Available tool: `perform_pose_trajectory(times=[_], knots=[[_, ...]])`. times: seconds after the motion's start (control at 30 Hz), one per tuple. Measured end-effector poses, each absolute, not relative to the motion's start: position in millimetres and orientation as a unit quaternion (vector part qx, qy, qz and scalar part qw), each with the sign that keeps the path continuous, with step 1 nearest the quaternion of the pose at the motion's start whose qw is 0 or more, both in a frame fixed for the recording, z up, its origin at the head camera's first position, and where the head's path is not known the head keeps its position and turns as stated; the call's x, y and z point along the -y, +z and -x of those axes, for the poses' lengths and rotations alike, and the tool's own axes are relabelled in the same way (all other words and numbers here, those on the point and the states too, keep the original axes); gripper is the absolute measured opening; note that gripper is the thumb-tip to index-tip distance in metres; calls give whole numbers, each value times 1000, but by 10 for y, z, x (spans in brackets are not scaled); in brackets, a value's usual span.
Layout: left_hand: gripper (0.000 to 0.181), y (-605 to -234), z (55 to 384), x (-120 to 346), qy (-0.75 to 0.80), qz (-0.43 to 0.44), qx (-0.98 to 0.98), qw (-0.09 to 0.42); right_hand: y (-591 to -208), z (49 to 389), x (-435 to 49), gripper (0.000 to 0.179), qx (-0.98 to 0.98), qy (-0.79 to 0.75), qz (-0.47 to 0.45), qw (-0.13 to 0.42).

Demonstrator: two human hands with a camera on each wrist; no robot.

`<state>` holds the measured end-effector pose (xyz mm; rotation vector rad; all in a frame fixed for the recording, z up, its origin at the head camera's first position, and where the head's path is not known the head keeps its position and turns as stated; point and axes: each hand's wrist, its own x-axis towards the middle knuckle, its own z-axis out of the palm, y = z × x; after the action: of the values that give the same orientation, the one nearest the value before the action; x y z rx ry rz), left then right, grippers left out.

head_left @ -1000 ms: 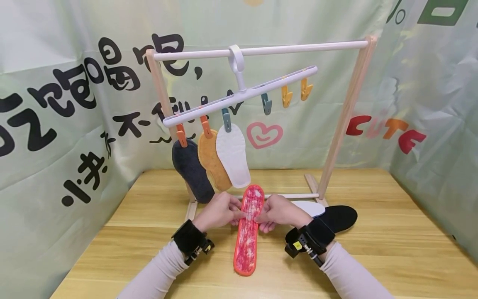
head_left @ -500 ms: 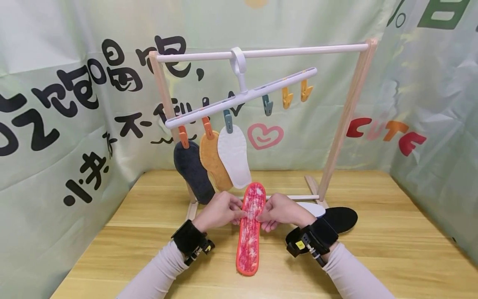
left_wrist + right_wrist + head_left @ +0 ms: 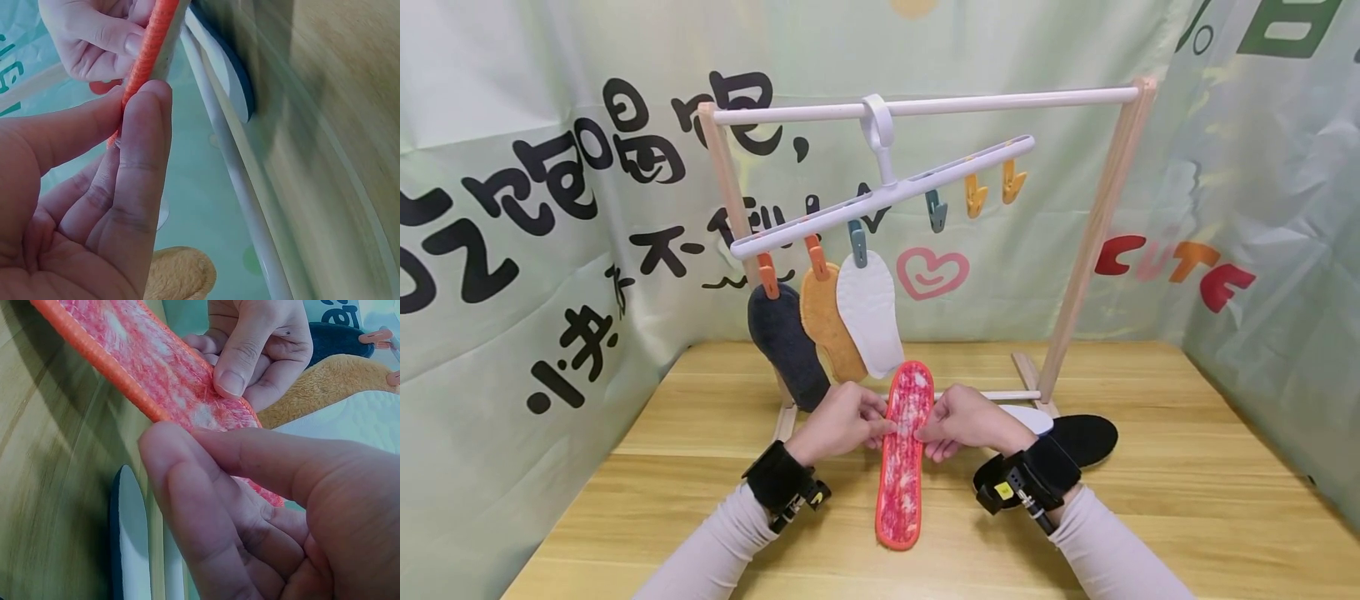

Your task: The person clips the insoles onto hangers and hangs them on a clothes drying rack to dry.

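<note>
A red and white mottled insole (image 3: 901, 467) with an orange-red edge stands lengthwise before me, held between both hands. My left hand (image 3: 848, 421) pinches its left edge between thumb and fingers. On the opposite edge my right hand (image 3: 966, 423) pinches it in the same way, a little above mid-length. Seen from the right wrist view, the insole (image 3: 156, 356) is tilted above the table. Behind it hang a dark insole (image 3: 786, 342), a tan insole (image 3: 829, 321) and a white insole (image 3: 871, 317), each from a clothes peg on the hanger's left half.
The white hanger (image 3: 887, 193) tilts down to the left from the rack's top rod (image 3: 1000, 102). A teal peg (image 3: 936, 210) and two yellow pegs (image 3: 975, 196) hang on its right half with nothing in them. A black insole (image 3: 1086, 440) and a white one (image 3: 1032, 418) lie right of my right hand.
The red insole's top end has risen slightly and shifted a touch to the right, with both hands keeping their pinch. The hanging insoles stay in place.
</note>
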<state>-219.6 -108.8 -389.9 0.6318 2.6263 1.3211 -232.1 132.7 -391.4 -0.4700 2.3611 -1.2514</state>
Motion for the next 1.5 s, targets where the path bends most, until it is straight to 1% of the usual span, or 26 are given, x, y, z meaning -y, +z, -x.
perform_pose_trajectory(times=[0.43,0.67,0.9,1.3,1.5], knots=[[6,-3860,2189,1086,439,-219,-869,65,-3897,2314,-1332,17,-848,-459,169,203],[6,-3819,2176,1098,420,-224,-878,41,-3875,2329,-1327,19,-846,-462,177,198],[10,-3800,2179,1106,426,-220,-877,35,-3886,2336,-1312,20,-842,-473,178,188],[7,-3783,2170,1098,424,-220,-878,23,-3907,2340,-1328,18,-834,-488,188,176],[8,-3786,2174,1122,415,-225,-881,5,-3881,2339,-1319,17,-831,-493,188,173]])
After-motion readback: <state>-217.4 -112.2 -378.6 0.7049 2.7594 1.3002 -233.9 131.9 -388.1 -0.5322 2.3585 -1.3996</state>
